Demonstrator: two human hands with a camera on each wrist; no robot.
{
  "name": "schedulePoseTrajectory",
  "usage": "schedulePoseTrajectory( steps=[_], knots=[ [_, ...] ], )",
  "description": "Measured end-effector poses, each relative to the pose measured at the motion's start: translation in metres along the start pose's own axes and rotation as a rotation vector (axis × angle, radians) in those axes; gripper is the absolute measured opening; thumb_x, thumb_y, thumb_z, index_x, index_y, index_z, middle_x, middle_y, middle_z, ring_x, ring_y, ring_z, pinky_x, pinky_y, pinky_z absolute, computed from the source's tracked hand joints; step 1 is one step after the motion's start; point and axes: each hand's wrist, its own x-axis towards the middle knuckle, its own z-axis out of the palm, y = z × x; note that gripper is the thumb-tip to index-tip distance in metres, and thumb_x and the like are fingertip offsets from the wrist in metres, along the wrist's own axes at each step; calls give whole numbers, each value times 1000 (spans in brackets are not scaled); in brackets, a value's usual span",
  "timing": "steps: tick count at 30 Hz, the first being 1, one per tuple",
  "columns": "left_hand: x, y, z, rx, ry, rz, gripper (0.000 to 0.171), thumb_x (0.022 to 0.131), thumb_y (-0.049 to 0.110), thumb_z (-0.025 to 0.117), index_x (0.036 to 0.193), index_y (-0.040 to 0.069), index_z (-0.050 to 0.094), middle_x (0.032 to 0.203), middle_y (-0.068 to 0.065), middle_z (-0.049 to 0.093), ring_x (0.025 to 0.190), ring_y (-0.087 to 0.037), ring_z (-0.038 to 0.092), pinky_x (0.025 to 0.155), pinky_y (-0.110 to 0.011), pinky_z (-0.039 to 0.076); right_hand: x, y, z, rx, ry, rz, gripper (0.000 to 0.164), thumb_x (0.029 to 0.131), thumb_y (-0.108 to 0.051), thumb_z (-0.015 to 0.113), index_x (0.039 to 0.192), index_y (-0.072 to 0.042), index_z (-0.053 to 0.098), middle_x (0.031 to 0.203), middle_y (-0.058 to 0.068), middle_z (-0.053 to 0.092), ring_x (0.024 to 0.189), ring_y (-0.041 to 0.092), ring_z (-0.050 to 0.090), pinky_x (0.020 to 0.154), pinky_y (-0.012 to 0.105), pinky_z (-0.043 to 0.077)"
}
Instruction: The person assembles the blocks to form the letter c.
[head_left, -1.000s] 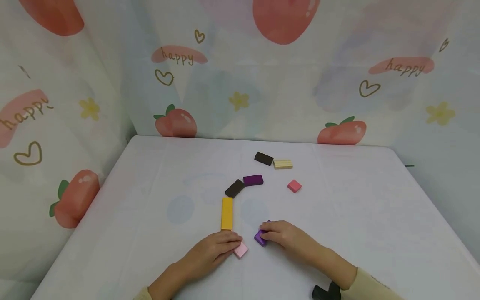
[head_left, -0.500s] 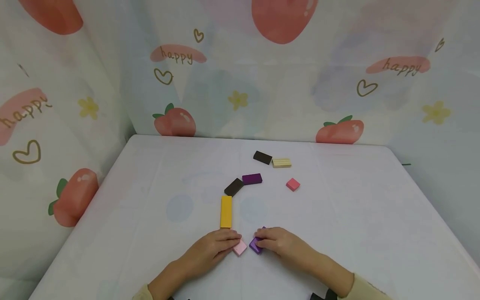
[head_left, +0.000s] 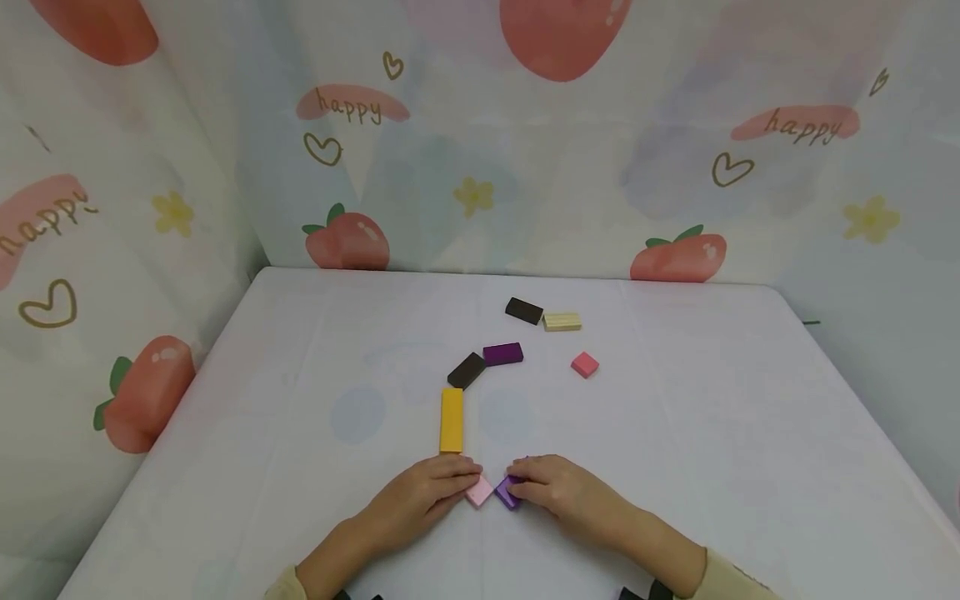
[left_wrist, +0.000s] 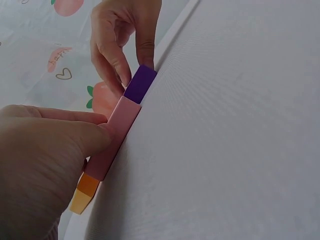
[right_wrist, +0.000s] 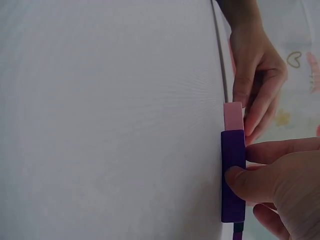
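From the head camera we see our left hand [head_left: 420,500] and right hand [head_left: 558,487] meeting near the front edge of the white table [head_left: 712,433], but the fingers cover most of what they hold: only a corner of the light pink block [head_left: 479,492] and a sliver of the purple block [head_left: 507,492] show between them. Our sleeves are cut off at the bottom edge, and some dark shapes there are too small to identify.

The wrist cameras show what the head view cannot. In the left wrist view the light pink block [left_wrist: 112,135] lies end to end with the purple block [left_wrist: 140,84], touching it, and its other end meets the yellow block [left_wrist: 85,192]. Our left fingers [left_wrist: 75,132] curl against the pink block's side, while the right fingers [left_wrist: 120,40] pinch the purple block narrowly from both sides. The right wrist view shows the right thumb [right_wrist: 250,182] pressed on the purple block [right_wrist: 233,175], whose lower end runs out of frame.

Only the head view shows the pieces farther back: a dark brown block [head_left: 467,370] touching a dark purple block [head_left: 503,354], another brown block [head_left: 523,311] beside a pale wooden block [head_left: 562,321], and a small red-pink block [head_left: 585,364] lying apart.
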Motion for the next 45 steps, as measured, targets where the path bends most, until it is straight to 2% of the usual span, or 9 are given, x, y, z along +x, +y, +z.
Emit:
schedulePoseTrajectory(
  steps=[2,4,6,8,12,19,30,39,45],
  knots=[
    [0,-1,0,2,4,4,30,86,7,63,115,4,64,121,-1,57,116,-15,49,98,-26,37,0,-1,0,-11,18,-17,30,98,-17,42,101,-5,69,109,9,60,100,19,57,87,29,47],
    [1,-1,0,6,9,9,30,86,7,63,115,4,64,121,-1,57,115,-15,49,98,-26,37,0,-2,1,-13,24,-21,36,100,-19,35,102,-6,69,108,9,60,100,19,57,87,29,47],
    [1,-1,0,8,12,10,30,85,6,64,115,4,65,121,-1,57,115,-15,49,98,-25,37,0,-3,0,-2,14,-6,25,97,-15,45,102,-7,68,108,8,59,100,18,56,87,29,47],
    [2,-1,0,8,12,10,30,85,6,64,114,4,65,120,-1,58,115,-15,49,98,-25,37,-1,-4,0,9,-1,17,15,89,-9,60,103,-7,68,107,7,59,99,18,56,87,29,47],
    [2,-1,0,6,6,2,30,84,6,65,114,4,65,120,-1,58,115,-15,49,98,-26,37,0,-6,-1,25,-32,63,30,75,-4,74,103,-9,67,105,5,58,99,17,55,86,30,47],
    [1,-2,0,3,12,3,30,84,6,65,114,4,65,119,-1,58,114,-15,50,98,-26,37,1,-6,0,24,-44,85,32,73,-5,76,103,-10,68,103,4,57,96,16,54,85,30,47],
    [2,-3,1,-9,46,44,30,82,3,66,112,2,66,118,-3,59,113,-17,52,96,-28,40,0,-5,0,54,-35,67,27,78,-12,74,104,-11,68,102,3,58,94,15,54,83,29,48],
    [1,-3,2,-21,25,10,29,84,4,64,113,3,65,119,-2,58,114,-15,50,98,-26,37,-1,-3,0,85,-18,51,26,77,-13,74,103,-11,68,100,1,57,92,12,53,80,25,46],
    [1,-2,3,-23,33,14,28,84,4,65,112,2,66,119,-3,58,115,-15,50,98,-25,37,0,-4,1,98,-5,52,28,75,-13,75,102,-12,68,98,-1,57,90,11,53,80,25,46]
  ],
)
